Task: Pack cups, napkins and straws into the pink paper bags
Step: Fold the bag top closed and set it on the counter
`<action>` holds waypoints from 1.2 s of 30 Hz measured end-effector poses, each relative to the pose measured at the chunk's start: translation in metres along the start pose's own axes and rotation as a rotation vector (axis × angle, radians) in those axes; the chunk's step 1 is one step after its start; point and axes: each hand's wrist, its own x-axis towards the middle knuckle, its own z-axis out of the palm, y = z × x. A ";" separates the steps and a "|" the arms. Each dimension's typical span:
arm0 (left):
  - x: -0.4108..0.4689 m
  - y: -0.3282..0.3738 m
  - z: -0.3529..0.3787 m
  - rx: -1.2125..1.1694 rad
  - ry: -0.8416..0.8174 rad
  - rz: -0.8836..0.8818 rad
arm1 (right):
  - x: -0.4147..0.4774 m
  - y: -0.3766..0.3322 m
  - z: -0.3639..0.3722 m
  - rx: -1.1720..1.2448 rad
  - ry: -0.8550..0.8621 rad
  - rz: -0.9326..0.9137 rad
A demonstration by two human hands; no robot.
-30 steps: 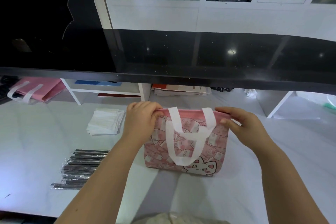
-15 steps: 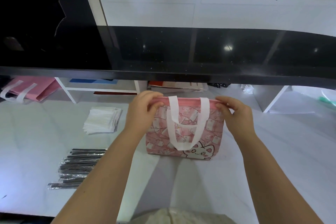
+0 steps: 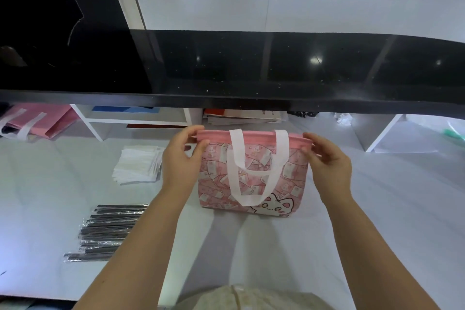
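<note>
A pink bag (image 3: 292, 184) with a cat print and white handles stands upright on the white table (image 3: 377, 209) in front of me. My left hand (image 3: 180, 158) pinches the left end of its top rim. At the right end of the rim, my right hand (image 3: 327, 161) pinches it too. The bag's mouth is held closed, so its inside is hidden. A stack of white napkins (image 3: 137, 165) lies to the left of the bag. Nearer me on the left lie several dark straws (image 3: 108, 231) in clear wrappers. No cups are in view.
A black counter shelf (image 3: 251, 70) overhangs the far side of the table. More pink bags (image 3: 42, 121) lie flat at the far left under it. White shelf supports (image 3: 382, 136) and papers (image 3: 241, 117) sit beneath the counter behind the bag.
Both hands have stayed on the bag's rim, with the right hand's fingers shifting to pinch the rim's right end. The bag stands a little farther from me.
</note>
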 end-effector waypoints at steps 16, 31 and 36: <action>-0.059 -0.063 0.013 -0.387 -0.200 -0.421 | -0.069 0.055 0.006 0.188 -0.001 0.288; -0.037 -0.017 0.029 -0.482 -0.167 -0.398 | -0.079 0.021 -0.027 0.298 0.233 0.333; -0.030 0.024 0.071 -0.602 -0.381 -0.404 | -0.094 -0.016 -0.080 0.194 0.455 0.290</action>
